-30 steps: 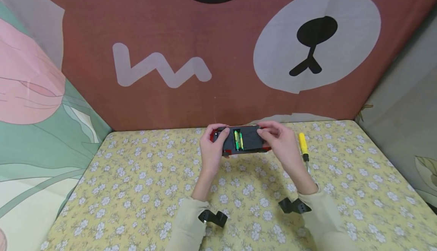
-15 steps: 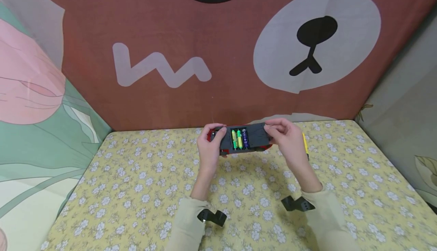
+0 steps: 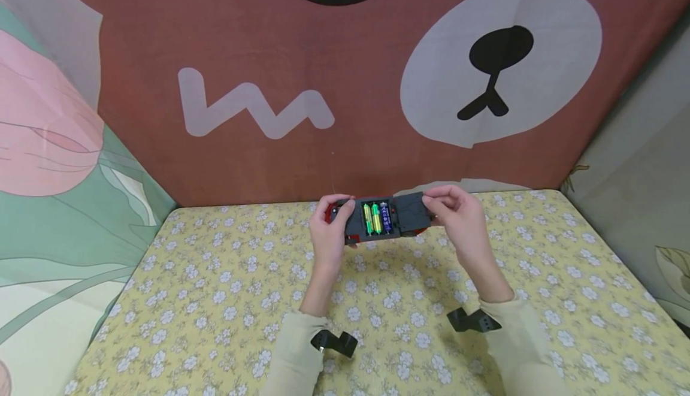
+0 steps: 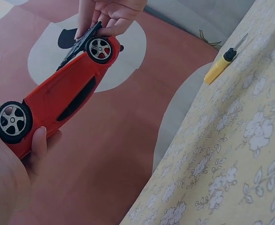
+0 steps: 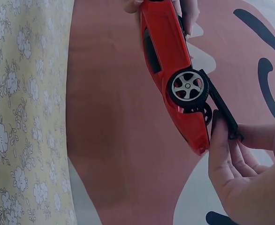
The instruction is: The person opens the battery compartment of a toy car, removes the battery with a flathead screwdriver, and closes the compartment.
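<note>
A red toy car (image 4: 64,86) is held above the table with its dark underside toward the head camera. My left hand (image 3: 329,237) grips one end of it, thumb on the underside. Two green-yellow batteries (image 3: 376,219) and a dark blue battery (image 3: 385,217) lie side by side in the open compartment. My right hand (image 3: 468,228) pinches the black battery cover (image 3: 414,211) between thumb and fingers. In the right wrist view the cover tilts away from the underside, its inner end right by the wheel (image 5: 188,86).
A yellow-handled screwdriver (image 4: 218,68) lies on the table to the right, hidden behind my right hand in the head view. The flowered tablecloth (image 3: 242,300) runs back to a brown cloth wall (image 3: 242,168) printed with a bear's face.
The right hand has moved right, drawing the cover off the compartment. The blue battery has come into view beside the green-yellow ones. The screwdriver has become hidden behind the right hand.
</note>
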`<state>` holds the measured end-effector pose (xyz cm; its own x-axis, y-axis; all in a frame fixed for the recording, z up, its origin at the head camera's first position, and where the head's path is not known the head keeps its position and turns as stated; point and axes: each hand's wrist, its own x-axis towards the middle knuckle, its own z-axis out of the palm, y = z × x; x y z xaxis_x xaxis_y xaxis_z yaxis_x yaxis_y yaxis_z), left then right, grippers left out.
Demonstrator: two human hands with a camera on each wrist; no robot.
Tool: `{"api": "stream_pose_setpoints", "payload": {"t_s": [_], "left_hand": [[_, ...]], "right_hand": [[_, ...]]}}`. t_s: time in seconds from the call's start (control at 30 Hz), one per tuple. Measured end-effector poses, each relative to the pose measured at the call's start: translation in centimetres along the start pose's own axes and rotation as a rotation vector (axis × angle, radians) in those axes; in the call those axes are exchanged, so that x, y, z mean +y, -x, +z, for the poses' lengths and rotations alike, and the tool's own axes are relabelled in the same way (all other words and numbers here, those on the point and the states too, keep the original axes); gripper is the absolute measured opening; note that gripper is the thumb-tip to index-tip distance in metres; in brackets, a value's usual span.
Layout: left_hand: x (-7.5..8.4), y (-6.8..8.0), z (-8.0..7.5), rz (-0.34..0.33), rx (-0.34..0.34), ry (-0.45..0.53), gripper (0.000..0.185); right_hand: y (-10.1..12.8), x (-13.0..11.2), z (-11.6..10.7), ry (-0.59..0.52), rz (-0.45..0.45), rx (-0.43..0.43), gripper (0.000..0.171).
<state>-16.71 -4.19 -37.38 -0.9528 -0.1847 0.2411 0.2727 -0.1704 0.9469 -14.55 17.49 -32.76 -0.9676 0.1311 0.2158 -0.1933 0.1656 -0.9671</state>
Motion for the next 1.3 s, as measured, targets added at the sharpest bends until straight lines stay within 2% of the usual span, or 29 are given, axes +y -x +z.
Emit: {"api": "stream_pose_setpoints", "payload": {"t_s": [0.23, 0.9, 1.3], "left_hand": [[-0.1, 0.0, -0.2, 0.002, 0.01, -0.006, 0.023], [-0.2, -0.1, -0.3, 0.035, 0.015, -0.01, 0.023], [-0.2, -0.1, -0.2, 0.037, 0.02, 0.012, 0.023]], "right_hand": [[-0.2, 0.2, -0.4, 0.022, -0.02, 0.014, 0.023], [-0.3, -0.1, -1.1, 0.064, 0.053, 0.071, 0.024], [-0.4, 0.0, -1.2, 0.108, 0.056, 0.092, 0.025]]}}
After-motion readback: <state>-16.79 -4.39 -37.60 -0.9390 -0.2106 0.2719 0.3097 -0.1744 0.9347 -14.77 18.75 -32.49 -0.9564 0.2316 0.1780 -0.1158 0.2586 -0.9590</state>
